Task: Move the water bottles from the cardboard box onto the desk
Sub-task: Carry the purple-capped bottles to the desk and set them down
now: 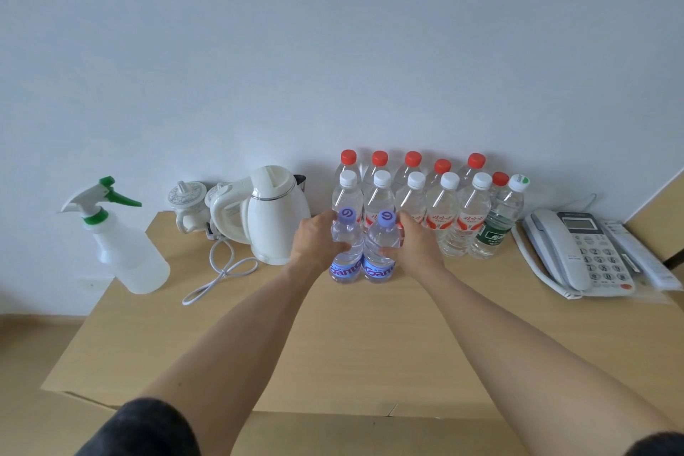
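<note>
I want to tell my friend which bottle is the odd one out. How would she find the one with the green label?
Start at the grey desk phone on the right of the desk. Just left of it, at the right end of the bottle rows, stands the green-label bottle. Its neighbours have red labels; it alone has a dark green label and a white cap marked with green.

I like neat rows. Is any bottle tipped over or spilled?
No. Every bottle stands upright and nothing has spilled. Only the green-label bottle at the row's right end looks different, and the kettle cord lies loosely looped.
</note>
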`<state>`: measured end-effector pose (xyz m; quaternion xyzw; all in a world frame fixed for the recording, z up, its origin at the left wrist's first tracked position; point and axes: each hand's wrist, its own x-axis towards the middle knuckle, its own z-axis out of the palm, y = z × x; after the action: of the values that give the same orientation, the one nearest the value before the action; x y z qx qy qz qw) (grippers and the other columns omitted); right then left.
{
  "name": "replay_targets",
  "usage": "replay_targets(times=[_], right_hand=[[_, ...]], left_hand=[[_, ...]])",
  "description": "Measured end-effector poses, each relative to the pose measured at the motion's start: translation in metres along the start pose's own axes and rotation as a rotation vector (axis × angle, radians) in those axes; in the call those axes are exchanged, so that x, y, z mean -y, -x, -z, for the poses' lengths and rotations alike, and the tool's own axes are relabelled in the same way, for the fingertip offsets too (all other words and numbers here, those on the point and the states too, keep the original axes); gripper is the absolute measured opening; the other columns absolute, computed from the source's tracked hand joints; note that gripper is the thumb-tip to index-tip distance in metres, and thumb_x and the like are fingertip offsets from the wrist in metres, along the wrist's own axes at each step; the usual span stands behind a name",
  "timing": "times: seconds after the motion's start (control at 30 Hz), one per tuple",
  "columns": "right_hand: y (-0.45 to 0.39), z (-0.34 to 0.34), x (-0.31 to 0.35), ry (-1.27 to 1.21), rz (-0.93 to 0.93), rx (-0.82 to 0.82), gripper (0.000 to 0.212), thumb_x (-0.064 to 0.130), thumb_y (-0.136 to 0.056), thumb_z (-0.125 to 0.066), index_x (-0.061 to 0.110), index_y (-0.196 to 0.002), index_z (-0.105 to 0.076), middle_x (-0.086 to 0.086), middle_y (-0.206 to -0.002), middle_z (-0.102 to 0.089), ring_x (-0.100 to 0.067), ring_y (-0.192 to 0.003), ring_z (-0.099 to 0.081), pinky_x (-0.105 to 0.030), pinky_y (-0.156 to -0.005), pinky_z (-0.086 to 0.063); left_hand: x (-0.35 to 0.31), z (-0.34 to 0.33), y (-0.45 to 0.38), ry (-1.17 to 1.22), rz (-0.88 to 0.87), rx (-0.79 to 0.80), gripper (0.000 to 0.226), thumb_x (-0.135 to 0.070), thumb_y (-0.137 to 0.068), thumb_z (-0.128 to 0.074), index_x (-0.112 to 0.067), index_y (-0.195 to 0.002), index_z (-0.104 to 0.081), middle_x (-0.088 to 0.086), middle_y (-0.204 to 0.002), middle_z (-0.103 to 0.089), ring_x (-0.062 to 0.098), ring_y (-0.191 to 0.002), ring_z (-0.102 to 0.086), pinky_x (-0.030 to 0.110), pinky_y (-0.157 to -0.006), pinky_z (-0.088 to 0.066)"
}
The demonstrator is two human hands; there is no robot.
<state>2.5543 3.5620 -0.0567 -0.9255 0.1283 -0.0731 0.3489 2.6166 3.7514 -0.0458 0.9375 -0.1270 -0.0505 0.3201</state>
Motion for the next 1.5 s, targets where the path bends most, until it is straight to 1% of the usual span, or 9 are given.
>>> replay_targets(times=[0.23,0.53,0.7,0.77,0.83,0.93,1.03,1.2,1.5], right_hand=[[-0.003,0.000,0.004,-0.002,-0.033,0.006,0.053,0.022,-0.076,-0.088,0.014,-0.117,-0.056,-0.002,-0.111,-0.070,-0.021,-0.100,-0.064,-0.036,-0.084,-0.052],[-0.001,0.002,0.004,-0.005,-0.023,0.017,0.055,0.023,-0.076,-0.088,0.014,-0.120,-0.057,-0.001,-0.111,-0.070,-0.021,-0.102,-0.065,-0.035,-0.085,-0.052],[-0.001,0.005,0.004,0.004,-0.020,0.030,0.051,0.024,-0.075,-0.087,0.016,-0.116,-0.057,0.007,-0.096,-0.064,-0.019,-0.094,-0.063,-0.029,-0.075,-0.044],[-0.002,0.006,0.004,0.023,-0.028,0.043,0.053,0.021,-0.076,-0.087,0.017,-0.120,-0.057,0.005,-0.101,-0.066,-0.020,-0.098,-0.064,-0.030,-0.077,-0.046],[-0.001,0.007,0.004,0.041,-0.043,0.052,0.056,0.020,-0.076,-0.087,0.017,-0.123,-0.057,0.002,-0.111,-0.068,-0.019,-0.101,-0.064,-0.030,-0.081,-0.048],[-0.001,0.010,0.005,0.067,-0.046,0.028,0.054,0.020,-0.076,-0.087,0.018,-0.120,-0.057,0.001,-0.109,-0.068,-0.016,-0.092,-0.060,-0.028,-0.076,-0.043],[-0.002,0.014,0.010,0.087,-0.042,0.018,0.051,0.018,-0.078,-0.085,0.016,-0.121,-0.058,-0.003,-0.108,-0.070,-0.024,-0.098,-0.065,-0.030,-0.075,-0.045],[-0.002,0.015,0.015,0.133,-0.036,0.029,0.044,0.018,-0.082,-0.082,0.013,-0.121,-0.062,-0.006,-0.111,-0.070,-0.026,-0.103,-0.064,-0.032,-0.080,-0.048],[-0.001,0.003,0.018,0.144,-0.068,-0.082,0.035,0.012,-0.083,-0.081,0.012,-0.112,-0.063,-0.003,-0.097,-0.068,-0.021,-0.085,-0.056,-0.028,-0.072,-0.037]], left_hand=[[0.001,-0.001,0.001,0.026,-0.006,-0.008,0.056,-0.026,-0.077,-0.087,-0.022,-0.128,-0.064,0.006,-0.106,-0.072,0.026,-0.098,-0.067,0.038,-0.087,-0.055],[0.002,-0.003,0.006,0.052,-0.005,-0.012,0.058,-0.026,-0.078,-0.086,-0.024,-0.131,-0.062,0.006,-0.105,-0.073,0.026,-0.097,-0.067,0.040,-0.087,-0.056],[0.001,0.003,0.008,0.006,-0.019,0.029,0.057,-0.019,-0.077,-0.082,-0.021,-0.128,-0.058,0.003,-0.092,-0.064,0.029,-0.092,-0.062,0.036,-0.076,-0.053],[0.001,0.007,0.009,-0.030,-0.023,0.032,0.050,-0.016,-0.077,-0.077,-0.019,-0.123,-0.057,0.004,-0.090,-0.061,0.032,-0.094,-0.061,0.040,-0.074,-0.055],[0.000,0.012,0.010,-0.059,-0.019,0.034,0.048,-0.020,-0.078,-0.076,-0.019,-0.122,-0.058,0.006,-0.096,-0.063,0.032,-0.097,-0.061,0.042,-0.076,-0.056],[0.001,0.019,0.009,-0.056,-0.023,0.039,0.057,-0.025,-0.078,-0.081,-0.020,-0.130,-0.058,0.008,-0.105,-0.066,0.030,-0.104,-0.061,0.042,-0.084,-0.055],[-0.001,0.027,0.010,-0.023,-0.014,0.037,0.060,-0.031,-0.080,-0.082,-0.022,-0.134,-0.057,0.007,-0.113,-0.066,0.027,-0.107,-0.062,0.039,-0.087,-0.054],[-0.008,0.033,0.012,0.006,-0.059,0.059,0.056,-0.030,-0.085,-0.079,-0.022,-0.137,-0.059,0.010,-0.110,-0.070,0.027,-0.106,-0.064,0.042,-0.094,-0.053],[-0.006,0.038,0.018,-0.039,-0.099,0.136,0.068,-0.030,-0.085,-0.079,-0.022,-0.146,-0.051,0.010,-0.117,-0.069,0.026,-0.113,-0.061,0.039,-0.095,-0.052]])
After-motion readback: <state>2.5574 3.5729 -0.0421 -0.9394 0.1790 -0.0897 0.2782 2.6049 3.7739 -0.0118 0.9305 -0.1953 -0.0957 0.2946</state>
